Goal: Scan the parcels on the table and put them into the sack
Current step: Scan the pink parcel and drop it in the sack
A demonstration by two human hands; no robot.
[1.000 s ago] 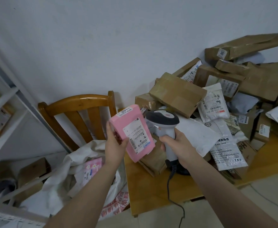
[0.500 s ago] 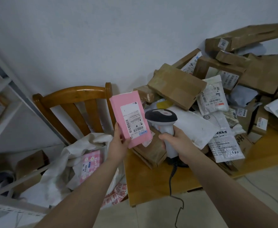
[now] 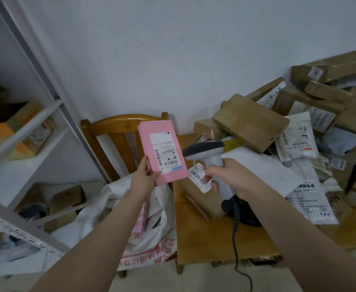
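Left hand point(image 3: 143, 180) gripping pink parcel point(image 3: 162, 151) label-up above sack point(image 3: 151, 224), right hand point(image 3: 234, 178) clamped round scanner point(image 3: 209, 153) handle just right of parcel, over table point(image 3: 204, 239)

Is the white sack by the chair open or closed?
Open: the sack gapes at the top, and a pink packet shows inside it.

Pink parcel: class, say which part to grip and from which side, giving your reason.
Grip the pink parcel at its lower left corner, coming from below-left, as the left hand does. It is a flat, narrow box held upright, and that grip leaves its label clear for the scanner.
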